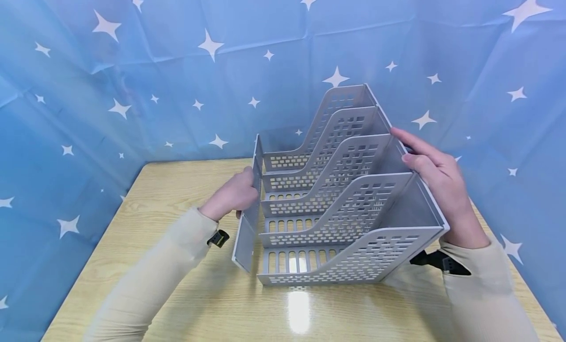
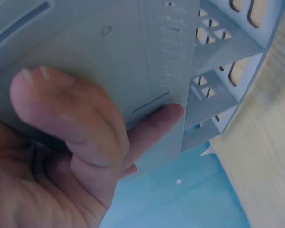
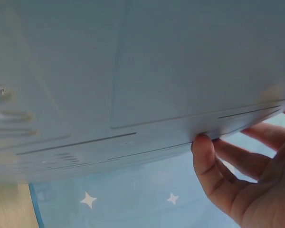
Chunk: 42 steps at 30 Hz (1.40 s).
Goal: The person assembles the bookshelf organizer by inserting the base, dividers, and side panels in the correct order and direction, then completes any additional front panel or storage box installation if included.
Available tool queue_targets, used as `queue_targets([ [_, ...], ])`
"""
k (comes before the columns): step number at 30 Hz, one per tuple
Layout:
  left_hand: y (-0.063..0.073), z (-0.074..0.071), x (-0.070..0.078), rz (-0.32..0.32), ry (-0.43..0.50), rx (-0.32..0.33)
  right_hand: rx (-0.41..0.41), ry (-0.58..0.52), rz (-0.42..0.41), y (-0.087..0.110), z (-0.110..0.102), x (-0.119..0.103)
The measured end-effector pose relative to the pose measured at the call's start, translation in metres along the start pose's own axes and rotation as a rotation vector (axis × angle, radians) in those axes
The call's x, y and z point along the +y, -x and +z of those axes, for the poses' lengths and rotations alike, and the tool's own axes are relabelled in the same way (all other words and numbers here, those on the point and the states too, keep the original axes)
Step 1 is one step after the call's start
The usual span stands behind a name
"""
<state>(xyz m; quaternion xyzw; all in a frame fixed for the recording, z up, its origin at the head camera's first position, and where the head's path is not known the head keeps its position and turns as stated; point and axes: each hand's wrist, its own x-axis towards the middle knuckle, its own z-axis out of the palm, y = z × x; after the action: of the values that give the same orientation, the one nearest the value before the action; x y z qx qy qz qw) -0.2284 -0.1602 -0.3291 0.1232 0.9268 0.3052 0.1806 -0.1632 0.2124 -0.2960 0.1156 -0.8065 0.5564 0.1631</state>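
Note:
A grey plastic file rack (image 1: 327, 263) stands on the table, with several perforated dividers sloping up to a tall panel (image 3: 133, 61) on the right. At its left side a long, low grey panel (image 1: 245, 236) stands tilted, with a narrow gap between it and the dividers. My left hand (image 1: 236, 192) holds this low panel from its outer side, fingers bent; the left wrist view shows one fingertip (image 2: 173, 113) against its face. On the right, my right hand (image 1: 438, 180) grips the tall panel's edge. In the right wrist view, the thumb (image 3: 204, 156) touches its outer face.
The rack rests on a light wood-grain table (image 1: 185, 180). Behind and beside it hangs a blue cloth (image 1: 168, 76) with white stars. A black strap with a device (image 1: 218, 238) is on the left wrist, another (image 1: 442, 262) on the right.

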Motion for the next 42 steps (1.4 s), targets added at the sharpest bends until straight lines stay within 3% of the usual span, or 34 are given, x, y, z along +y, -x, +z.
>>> queue_targets([
  [8,0.0,0.01,0.001,-0.024,-0.006,0.033,-0.005,-0.069,0.015,-0.001,0.0,0.001],
  [18,-0.003,0.012,0.007,-0.057,-0.058,0.016,-0.005,-0.104,0.017,-0.002,0.0,0.002],
  [22,-0.003,0.009,0.01,-0.074,-0.057,0.001,-0.004,-0.085,0.003,-0.002,0.0,0.003],
  [26,-0.004,0.002,0.013,-0.069,-0.035,-0.006,-0.001,-0.148,0.017,-0.002,0.0,0.003],
  [29,-0.004,0.003,0.014,-0.073,-0.031,0.001,0.003,-0.205,0.032,-0.002,0.0,0.003],
  [34,-0.001,0.008,0.012,-0.094,-0.03,0.021,0.002,-0.171,0.024,-0.003,0.0,0.001],
  [42,0.0,0.007,0.011,-0.088,-0.047,0.009,-0.01,-0.209,0.03,-0.002,0.001,0.002],
])
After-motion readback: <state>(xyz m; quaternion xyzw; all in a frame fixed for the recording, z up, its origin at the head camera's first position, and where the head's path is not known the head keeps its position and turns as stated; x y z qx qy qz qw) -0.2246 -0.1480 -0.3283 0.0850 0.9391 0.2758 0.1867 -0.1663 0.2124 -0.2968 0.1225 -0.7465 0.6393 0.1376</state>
